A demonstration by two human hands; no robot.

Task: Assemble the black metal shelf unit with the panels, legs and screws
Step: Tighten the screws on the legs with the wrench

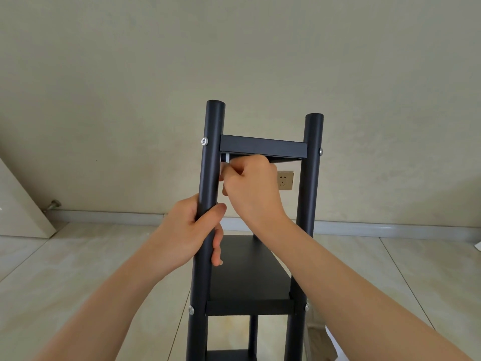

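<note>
The black metal shelf unit stands upright on the floor in front of me. My left hand grips its near left leg below the top panel. My right hand reaches under that top panel, behind the left leg, and pinches a small silver hex key at the panel's left corner. The near right leg rises on the other side. A middle panel sits lower down, and a third panel shows at the bottom edge. Silver screws mark the leg joints.
A beige wall with a gold power socket stands behind the shelf. A grey skirting board runs along the tiled floor. A cream door and its doorstop are at the left.
</note>
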